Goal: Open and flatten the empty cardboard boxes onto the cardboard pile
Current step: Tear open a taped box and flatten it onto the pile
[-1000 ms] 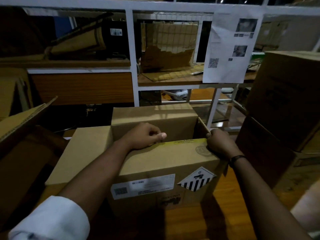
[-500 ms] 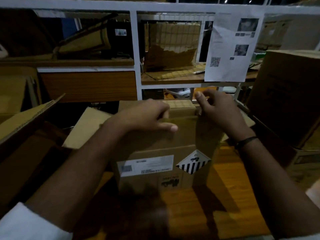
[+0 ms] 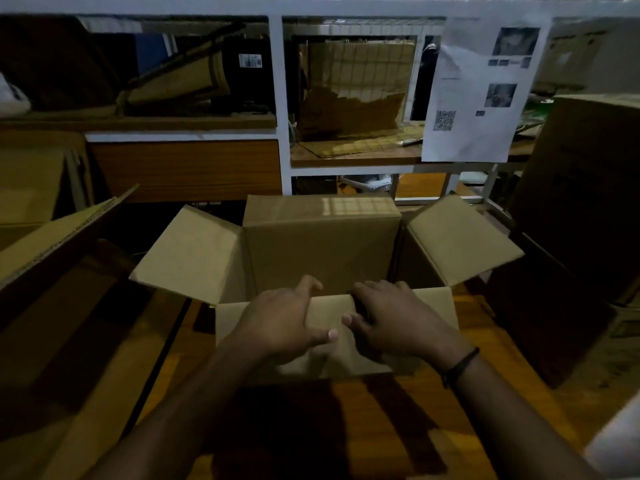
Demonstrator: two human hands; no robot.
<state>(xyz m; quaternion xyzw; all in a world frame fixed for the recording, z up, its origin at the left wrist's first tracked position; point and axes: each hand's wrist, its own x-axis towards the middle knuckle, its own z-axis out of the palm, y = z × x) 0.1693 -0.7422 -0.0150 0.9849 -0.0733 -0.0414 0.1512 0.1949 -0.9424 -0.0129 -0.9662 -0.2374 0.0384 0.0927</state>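
Note:
A brown cardboard box (image 3: 322, 247) stands on the wooden surface in front of me with all its top flaps spread open. The left flap (image 3: 194, 254) and right flap (image 3: 457, 237) stick out sideways, and the far flap stands up. Both hands are on the near flap (image 3: 332, 313), which folds toward me. My left hand (image 3: 280, 323) grips that flap's edge, fingers over the top and thumb on the near face. My right hand (image 3: 394, 320) grips the same edge just to the right. The box's inside looks dark and its bottom is hidden.
Flattened cardboard (image 3: 59, 306) leans at the left. A tall cardboard box (image 3: 581, 220) stands at the right. A white metal rack (image 3: 277, 98) with shelves of cardboard and a paper sheet (image 3: 478, 98) rises behind. Wooden surface (image 3: 398, 427) lies below the box.
The box's flaps have been opened outward. Both hands moved from the raised top flaps down onto the near flap, which now folds toward me and hides the labels.

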